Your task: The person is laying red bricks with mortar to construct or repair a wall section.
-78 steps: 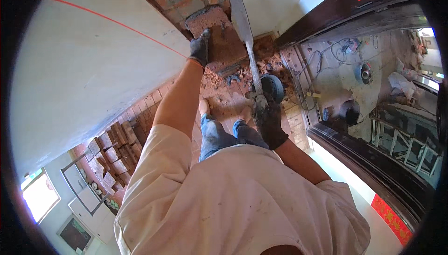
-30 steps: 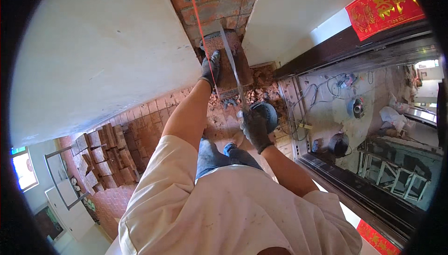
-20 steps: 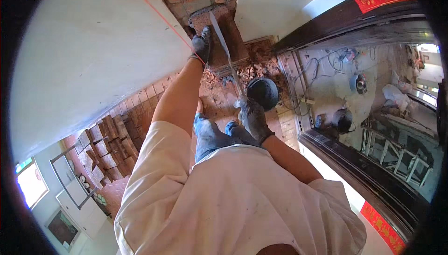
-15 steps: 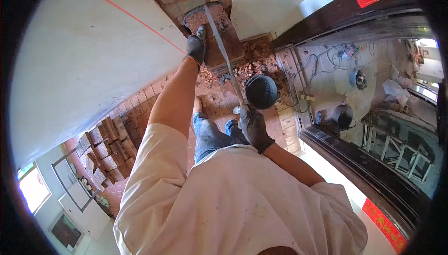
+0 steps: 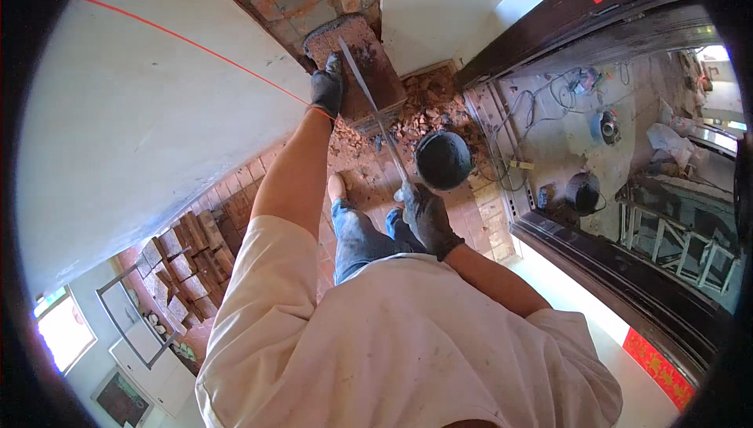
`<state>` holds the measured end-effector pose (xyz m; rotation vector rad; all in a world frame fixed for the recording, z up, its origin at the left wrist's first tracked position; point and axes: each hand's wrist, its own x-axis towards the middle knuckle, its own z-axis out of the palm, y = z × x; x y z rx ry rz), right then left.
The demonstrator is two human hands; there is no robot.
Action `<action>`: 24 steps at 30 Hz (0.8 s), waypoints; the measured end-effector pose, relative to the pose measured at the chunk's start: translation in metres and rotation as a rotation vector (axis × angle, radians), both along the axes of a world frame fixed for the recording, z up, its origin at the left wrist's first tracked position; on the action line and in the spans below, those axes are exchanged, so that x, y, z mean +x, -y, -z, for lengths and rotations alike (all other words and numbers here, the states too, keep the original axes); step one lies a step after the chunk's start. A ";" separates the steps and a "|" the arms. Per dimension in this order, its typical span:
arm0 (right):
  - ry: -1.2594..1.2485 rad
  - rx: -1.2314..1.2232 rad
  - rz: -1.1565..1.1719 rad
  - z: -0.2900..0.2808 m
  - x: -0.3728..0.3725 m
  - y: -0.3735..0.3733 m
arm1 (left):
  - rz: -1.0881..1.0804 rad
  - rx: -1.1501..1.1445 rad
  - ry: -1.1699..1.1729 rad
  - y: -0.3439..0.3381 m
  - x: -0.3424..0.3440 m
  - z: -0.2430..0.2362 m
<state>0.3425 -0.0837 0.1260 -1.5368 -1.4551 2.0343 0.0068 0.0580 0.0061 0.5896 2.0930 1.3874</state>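
Note:
My left hand [image 5: 328,85], in a dark glove, grips the left edge of a reddish brick [image 5: 351,36] on top of a short brick pier; some of its fingers are hidden. Grey mortar lines the brick's far edge. In my gloved right hand [image 5: 427,216] is the handle of a long, narrow bricklayer's knife [image 5: 362,79]. Its blade slants up and to the left, with the tip over the brick. Just right of the knife, a round black bucket [image 5: 443,160] stands on the floor with dark grey mortar inside.
A red string [image 5: 188,40] runs across the pale wall panel [image 5: 157,114] to near my left wrist. Broken brick rubble [image 5: 431,103] lies around the pier's base. Stacked bricks [image 5: 184,259] are at left. A dark door frame [image 5: 612,271] borders the right, with cables [image 5: 533,107] beyond.
The knife's tip has come back from the brick's far edge to over its top. My left hand stays at the brick's left side. The whole view has shifted slightly.

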 end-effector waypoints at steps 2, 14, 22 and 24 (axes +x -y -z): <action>0.059 0.308 -0.059 0.000 -0.001 0.002 | 0.024 0.103 0.068 0.000 0.001 -0.002; 0.109 0.357 -0.140 0.023 0.014 0.003 | 0.029 0.046 -0.143 -0.006 -0.001 0.008; 0.015 0.640 -0.016 0.003 0.062 0.029 | -0.103 0.135 -0.179 0.042 -0.025 -0.081; -0.029 0.582 0.086 -0.022 0.086 0.045 | -0.116 0.252 -0.507 0.084 -0.042 -0.140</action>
